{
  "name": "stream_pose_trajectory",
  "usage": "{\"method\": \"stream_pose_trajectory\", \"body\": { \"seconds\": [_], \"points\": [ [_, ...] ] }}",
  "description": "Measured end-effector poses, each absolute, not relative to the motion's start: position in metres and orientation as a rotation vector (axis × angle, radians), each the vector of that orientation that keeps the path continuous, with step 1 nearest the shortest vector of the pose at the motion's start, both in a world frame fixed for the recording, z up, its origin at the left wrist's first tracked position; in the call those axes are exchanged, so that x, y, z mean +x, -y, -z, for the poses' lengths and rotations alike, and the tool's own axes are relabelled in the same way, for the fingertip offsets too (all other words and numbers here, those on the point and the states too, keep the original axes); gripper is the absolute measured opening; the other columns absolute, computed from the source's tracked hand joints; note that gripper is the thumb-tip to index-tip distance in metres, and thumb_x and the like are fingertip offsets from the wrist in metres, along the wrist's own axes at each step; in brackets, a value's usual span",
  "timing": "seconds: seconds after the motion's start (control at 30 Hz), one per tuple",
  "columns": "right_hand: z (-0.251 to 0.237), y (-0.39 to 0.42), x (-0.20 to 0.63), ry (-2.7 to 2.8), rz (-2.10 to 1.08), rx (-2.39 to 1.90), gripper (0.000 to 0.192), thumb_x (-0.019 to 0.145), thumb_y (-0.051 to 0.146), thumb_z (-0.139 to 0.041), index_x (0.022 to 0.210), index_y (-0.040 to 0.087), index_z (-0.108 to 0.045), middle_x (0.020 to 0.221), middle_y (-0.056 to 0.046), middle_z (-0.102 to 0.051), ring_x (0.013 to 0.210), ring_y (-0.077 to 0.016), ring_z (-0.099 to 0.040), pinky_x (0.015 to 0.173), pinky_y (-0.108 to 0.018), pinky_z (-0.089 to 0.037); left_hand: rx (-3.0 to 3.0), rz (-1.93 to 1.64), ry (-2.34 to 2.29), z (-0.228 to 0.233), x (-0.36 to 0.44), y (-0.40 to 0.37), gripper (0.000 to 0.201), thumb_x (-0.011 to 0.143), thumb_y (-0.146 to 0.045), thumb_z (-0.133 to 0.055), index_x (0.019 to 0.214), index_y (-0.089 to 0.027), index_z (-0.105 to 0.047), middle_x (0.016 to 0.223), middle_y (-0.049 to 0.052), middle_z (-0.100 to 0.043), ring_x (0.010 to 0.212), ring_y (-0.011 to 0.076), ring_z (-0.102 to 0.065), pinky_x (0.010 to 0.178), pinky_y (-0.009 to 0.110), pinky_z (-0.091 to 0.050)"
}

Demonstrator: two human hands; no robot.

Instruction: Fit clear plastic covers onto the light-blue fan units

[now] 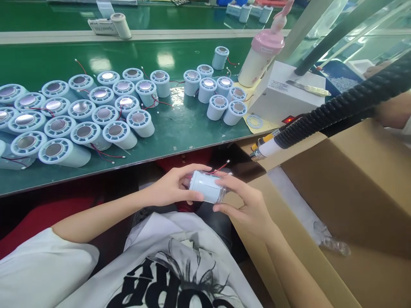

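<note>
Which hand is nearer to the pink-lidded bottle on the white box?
Right. The right hand holds the white cylinder below the table edge, more directly under the pink-lidded bottle. The left hand holds the same cylinder from farther left.

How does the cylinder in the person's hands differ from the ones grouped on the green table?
The held cylinder lies on its side between the left hand and right hand, over the lap; the table cylinders stand on the green table, end up. Its plain wall faces the camera; theirs show slotted tops with shiny discs. All are pale, with red wires.
</note>
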State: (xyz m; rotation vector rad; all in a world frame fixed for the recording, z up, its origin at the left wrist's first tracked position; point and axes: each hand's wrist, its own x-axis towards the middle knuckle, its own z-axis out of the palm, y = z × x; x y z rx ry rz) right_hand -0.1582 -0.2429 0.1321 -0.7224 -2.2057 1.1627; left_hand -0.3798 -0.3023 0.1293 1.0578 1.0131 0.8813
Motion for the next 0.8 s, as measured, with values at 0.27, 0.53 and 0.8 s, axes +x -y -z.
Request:
{"method": "stream_pose_trajectory", "body": {
  "seconds": [0.27, 0.53, 0.8],
  "points": [
    [-0.138, 0.244, -0.158, 1.979, -1.530, -0.794, 0.045, 0.071, 0.033, -0.077, 0.110, 0.024, -0.057, 0.118, -0.008, -0.064, 0.114, -0.0261, -0.059, 0.091, -0.040, -0.055, 1.363, -0.878, -0.977, -0.138, -0.387, 0.301, 0.074, 0.069, -0.024, -0.077, 0.135, -0.026, -0.046, 0.134, 0.011, -0.054, 0.113, 0.0263, -0.059, 0.093, 0.037, -0.051],
    [-0.141, 0.245, -0.161, 1.742, -1.803, -0.832, 0.043, 0.071, 0.036, -0.077, 0.107, 0.025, -0.056, 0.104, -0.004, -0.066, 0.094, -0.0182, -0.065, 0.074, -0.029, -0.058, 1.501, -0.893, -0.974, -0.138, -0.390, 0.304, 0.075, 0.071, -0.022, -0.076, 0.138, -0.028, -0.043, 0.137, 0.011, -0.050, 0.121, 0.0264, -0.053, 0.096, 0.036, -0.050],
    [-0.143, 0.243, -0.166, 1.564, -2.033, -0.942, 0.042, 0.070, 0.041, -0.075, 0.102, 0.022, -0.055, 0.092, -0.003, -0.067, 0.078, -0.0151, -0.064, 0.063, -0.025, -0.055, 1.606, -0.881, -0.964, -0.139, -0.393, 0.303, 0.073, 0.070, -0.022, -0.076, 0.136, -0.027, -0.045, 0.140, 0.011, -0.048, 0.128, 0.0282, -0.046, 0.099, 0.038, -0.047]
  ]
}}
